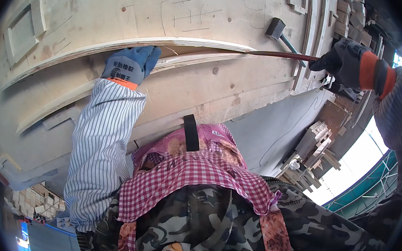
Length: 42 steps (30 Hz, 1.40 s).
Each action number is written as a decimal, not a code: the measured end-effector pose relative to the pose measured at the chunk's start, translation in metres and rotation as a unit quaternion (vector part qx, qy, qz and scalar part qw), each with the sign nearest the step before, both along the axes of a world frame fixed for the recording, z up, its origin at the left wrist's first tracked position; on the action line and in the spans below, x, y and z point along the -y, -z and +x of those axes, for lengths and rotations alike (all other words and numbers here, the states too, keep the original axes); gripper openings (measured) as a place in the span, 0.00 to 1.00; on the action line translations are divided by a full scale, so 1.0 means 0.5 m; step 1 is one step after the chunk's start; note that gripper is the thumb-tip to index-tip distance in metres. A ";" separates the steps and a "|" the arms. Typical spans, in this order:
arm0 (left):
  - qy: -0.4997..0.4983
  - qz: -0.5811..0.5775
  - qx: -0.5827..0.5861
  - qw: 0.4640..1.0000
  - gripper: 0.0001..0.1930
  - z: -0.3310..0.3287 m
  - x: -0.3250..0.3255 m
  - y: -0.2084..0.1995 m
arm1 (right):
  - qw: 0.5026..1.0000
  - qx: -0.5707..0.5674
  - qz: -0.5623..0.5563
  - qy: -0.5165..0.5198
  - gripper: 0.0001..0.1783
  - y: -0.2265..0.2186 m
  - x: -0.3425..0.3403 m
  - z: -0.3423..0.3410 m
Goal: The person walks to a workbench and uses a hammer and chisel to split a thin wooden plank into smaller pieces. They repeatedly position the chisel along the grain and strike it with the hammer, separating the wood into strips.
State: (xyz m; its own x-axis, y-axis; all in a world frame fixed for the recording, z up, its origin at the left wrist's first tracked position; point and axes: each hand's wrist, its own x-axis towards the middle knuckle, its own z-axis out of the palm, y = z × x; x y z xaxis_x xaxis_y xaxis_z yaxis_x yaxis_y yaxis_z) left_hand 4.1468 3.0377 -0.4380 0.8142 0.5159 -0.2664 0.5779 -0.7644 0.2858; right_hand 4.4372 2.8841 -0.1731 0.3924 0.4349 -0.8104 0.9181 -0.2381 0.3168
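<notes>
My left hand (pixel 128 65), in a grey-blue glove with an orange cuff, is closed at the edge of an upper curved plywood sheet (pixel 98 44). Part of its fingers is hidden in the gap above a lower curved plywood strip (pixel 182 62). Off to the right, my right hand (pixel 342 63), in a dark grey glove with orange bands, grips one end of a thin reddish-brown bar (pixel 283 55). The bar's other end meets the gap between the two plywood edges. A hammer (pixel 276 29) with a dark block head and teal handle lies by the bar, which crosses its handle.
Wooden battens (pixel 309 34) run along the right of the plywood surface. A small wooden frame (pixel 24 28) sits at the far left. Stacked timber offcuts (pixel 311 145) lie beyond a grey floor (pixel 272 127); another wood pile (pixel 36 202) is at lower left.
</notes>
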 end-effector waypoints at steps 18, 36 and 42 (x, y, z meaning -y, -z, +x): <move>-0.005 -0.018 -0.061 0.998 0.28 -0.006 -0.050 0.009 | 0.975 0.161 0.130 -0.074 0.16 0.026 0.215 -0.074; -0.009 0.021 0.010 1.000 0.22 -0.018 -0.016 0.010 | 0.918 0.144 0.040 -0.367 0.08 -0.001 -0.018 -0.153; -0.007 -0.005 0.001 1.000 0.20 -0.019 -0.011 0.004 | 0.939 0.036 -0.026 -0.341 0.10 -0.044 -0.150 -0.091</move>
